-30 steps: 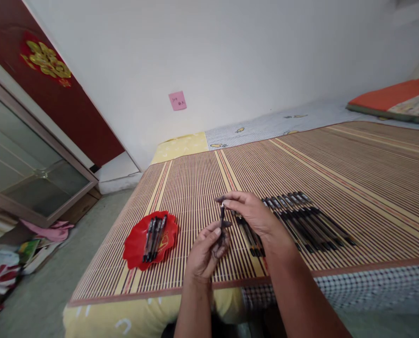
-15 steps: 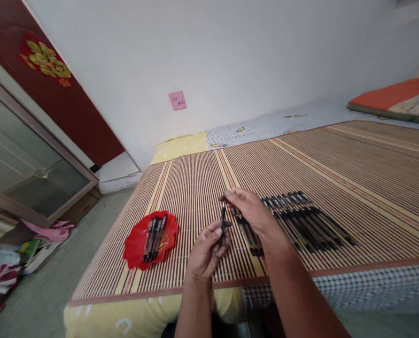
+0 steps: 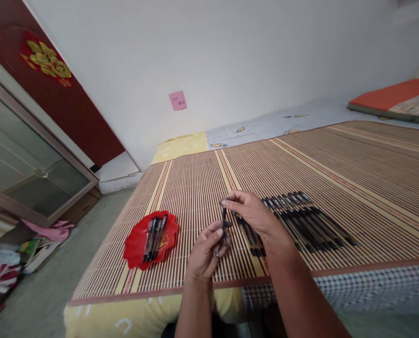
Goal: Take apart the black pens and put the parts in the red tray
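Note:
My left hand (image 3: pixel 209 249) grips an upright black pen (image 3: pixel 224 217) by its lower part, thumb against the barrel. The fingers of my right hand (image 3: pixel 248 209) are pinched over the pen's top end, covering its silver tip. Beneath and right of my right hand, several dark pen bodies (image 3: pixel 308 227) lie side by side on the striped mat (image 3: pixel 195 188). A row of short black pieces with pale labels (image 3: pixel 287 199), which look like caps, lies just above them. More pen bodies (image 3: pixel 252 237) are partly hidden by my right forearm.
A red scalloped dish (image 3: pixel 134 249) holding several pens (image 3: pixel 155 237) rests on the mat at left. The bed's front edge (image 3: pixel 153 300) runs close to me. A folded orange quilt (image 3: pixel 392 96) lies at far right. A pink note (image 3: pixel 177 100) is on the wall.
My right fingertips have come down over the pen's silver tip, which showed before. The left hand and the laid-out pens look unmoved.

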Demonstrator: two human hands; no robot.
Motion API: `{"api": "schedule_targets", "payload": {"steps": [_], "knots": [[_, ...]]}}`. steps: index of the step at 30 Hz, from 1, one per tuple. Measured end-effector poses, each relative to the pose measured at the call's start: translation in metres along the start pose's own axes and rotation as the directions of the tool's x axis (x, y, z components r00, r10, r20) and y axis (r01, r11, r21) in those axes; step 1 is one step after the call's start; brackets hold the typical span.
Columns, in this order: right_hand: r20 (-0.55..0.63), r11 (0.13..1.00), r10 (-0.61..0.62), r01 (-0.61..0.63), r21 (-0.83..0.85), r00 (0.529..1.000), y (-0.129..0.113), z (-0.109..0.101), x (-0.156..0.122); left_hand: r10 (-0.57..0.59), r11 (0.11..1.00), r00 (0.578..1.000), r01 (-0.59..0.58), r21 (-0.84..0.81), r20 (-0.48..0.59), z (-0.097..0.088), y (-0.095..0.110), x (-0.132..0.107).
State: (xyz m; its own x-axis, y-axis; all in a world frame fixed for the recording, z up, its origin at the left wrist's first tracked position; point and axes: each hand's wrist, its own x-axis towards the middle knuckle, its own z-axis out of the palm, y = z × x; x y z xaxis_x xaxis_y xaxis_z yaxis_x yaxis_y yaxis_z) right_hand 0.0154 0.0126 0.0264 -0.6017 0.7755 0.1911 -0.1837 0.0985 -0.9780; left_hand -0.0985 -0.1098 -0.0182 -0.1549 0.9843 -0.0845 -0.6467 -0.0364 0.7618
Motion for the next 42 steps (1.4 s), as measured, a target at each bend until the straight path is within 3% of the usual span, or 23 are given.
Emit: {"api": "schedule_targets", "payload": {"steps": [10, 16, 24, 29, 36, 42], "knots": [[-0.039, 0.999, 0.002, -0.003, -0.033, 0.999, -0.0008, 0.0009, -0.0006, -0.013, 0.999, 0.999, 0.016, 0.047, -0.052, 0.0, 0.0019, -0.0006], [0.037, 0.999, -0.029, 0.031, -0.034, 0.999, -0.0005, -0.0022, -0.0003, 0.002, 0.998, 0.995, 0.003, 0.057, -0.099, 0.0004, 0.0023, -0.0009], [0.048, 1.0, -0.02, 0.021, -0.007, 0.999, 0.0018, -0.0018, 0.0003, 0.068, 0.997, 0.997, -0.068, 0.028, -0.031, 0.0014, 0.0016, 0.0028], [0.082, 1.0, -0.012, 0.01, 0.016, 0.997, -0.0012, 0.0009, -0.0008, 0.038, 0.998, 0.999, -0.039, 0.047, 0.006, 0.0027, 0.0015, 0.0029], [0.021, 0.999, -0.019, 0.018, 0.038, 1.0, 0.0029, 0.0029, 0.0005, 0.034, 0.999, 0.998, -0.034, 0.007, -0.045, 0.0036, -0.0004, 0.0021], [0.081, 0.996, -0.006, 0.013, -0.089, 0.997, 0.0044, -0.0004, 0.0008, 0.014, 1.0, 0.999, -0.015, -0.028, -0.044, 0.0094, 0.0007, 0.0012]]}}
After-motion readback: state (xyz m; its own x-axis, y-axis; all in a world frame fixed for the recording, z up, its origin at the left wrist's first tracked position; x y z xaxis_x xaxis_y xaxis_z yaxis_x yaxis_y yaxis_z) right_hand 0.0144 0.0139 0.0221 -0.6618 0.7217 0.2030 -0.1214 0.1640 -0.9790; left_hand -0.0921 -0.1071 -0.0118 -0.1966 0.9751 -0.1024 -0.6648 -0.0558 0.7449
